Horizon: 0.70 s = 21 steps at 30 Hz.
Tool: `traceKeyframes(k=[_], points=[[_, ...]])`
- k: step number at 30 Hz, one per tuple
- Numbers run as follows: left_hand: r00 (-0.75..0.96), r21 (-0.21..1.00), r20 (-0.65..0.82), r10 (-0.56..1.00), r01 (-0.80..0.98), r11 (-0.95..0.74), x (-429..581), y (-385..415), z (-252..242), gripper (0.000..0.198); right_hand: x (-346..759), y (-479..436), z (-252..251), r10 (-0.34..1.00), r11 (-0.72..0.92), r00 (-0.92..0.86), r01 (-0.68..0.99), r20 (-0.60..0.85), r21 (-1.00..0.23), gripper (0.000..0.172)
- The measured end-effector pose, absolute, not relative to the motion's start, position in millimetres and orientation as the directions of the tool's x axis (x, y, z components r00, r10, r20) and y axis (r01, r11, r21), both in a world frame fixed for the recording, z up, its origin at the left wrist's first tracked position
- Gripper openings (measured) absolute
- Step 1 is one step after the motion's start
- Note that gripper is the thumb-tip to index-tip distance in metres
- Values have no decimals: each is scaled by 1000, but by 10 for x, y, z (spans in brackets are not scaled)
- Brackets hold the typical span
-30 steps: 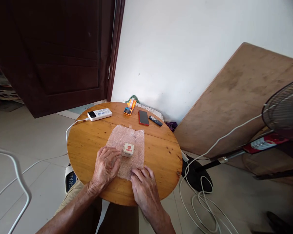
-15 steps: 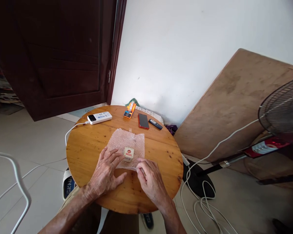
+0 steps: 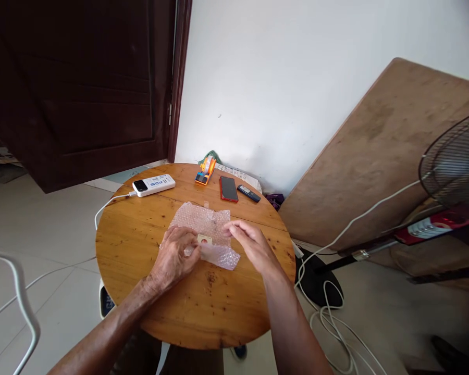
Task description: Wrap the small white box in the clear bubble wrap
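A sheet of clear bubble wrap (image 3: 187,217) lies on the round wooden table, its near edge folded up over a small cream box with a red mark (image 3: 205,239). Only the far part of the box's top shows; the fold covers the rest. My left hand (image 3: 175,256) is at the left of the box, fingers bent and thumb down on the fold, gripping the wrap there. Over the wrap's right side is my right hand (image 3: 254,245), fingers loosely bent and a little apart, with nothing visible in them. The fold's right corner sticks out loose below it.
Along the table's (image 3: 133,260) far side are a white power bank (image 3: 154,185) with a cable, an orange tape dispenser (image 3: 205,171), a red-edged phone (image 3: 229,188) and a dark remote-like device (image 3: 249,193). A standing fan (image 3: 457,161) and coiled cables are on the right.
The wrap's near edge has been folded up over the box. My right hand has let go of that edge and moved up and right; my left hand has closed in on the fold.
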<state>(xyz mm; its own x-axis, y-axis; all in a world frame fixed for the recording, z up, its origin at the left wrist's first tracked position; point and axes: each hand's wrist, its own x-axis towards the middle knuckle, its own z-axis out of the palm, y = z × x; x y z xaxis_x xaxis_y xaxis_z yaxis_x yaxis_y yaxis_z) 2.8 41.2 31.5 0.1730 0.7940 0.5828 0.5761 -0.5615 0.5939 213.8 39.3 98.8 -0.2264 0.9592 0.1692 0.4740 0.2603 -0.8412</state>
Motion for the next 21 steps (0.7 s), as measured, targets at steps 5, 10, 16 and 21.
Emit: traceKeyframes(k=[5,10,16,21], points=[[155,574,663,733,523,-630,0,324,265,8,2198,862,823,915,208,-403,443,13,-872,21],[159,600,636,755,513,-614,-15,283,301,10,2055,811,653,813,316,-582,448,-5,-836,48],[145,625,611,778,515,-587,-38,280,325,9,1981,753,613,882,331,-465,502,74,-799,43],[139,612,617,774,534,-584,-39,272,330,9,1981,799,577,892,307,-444,462,84,-832,44]])
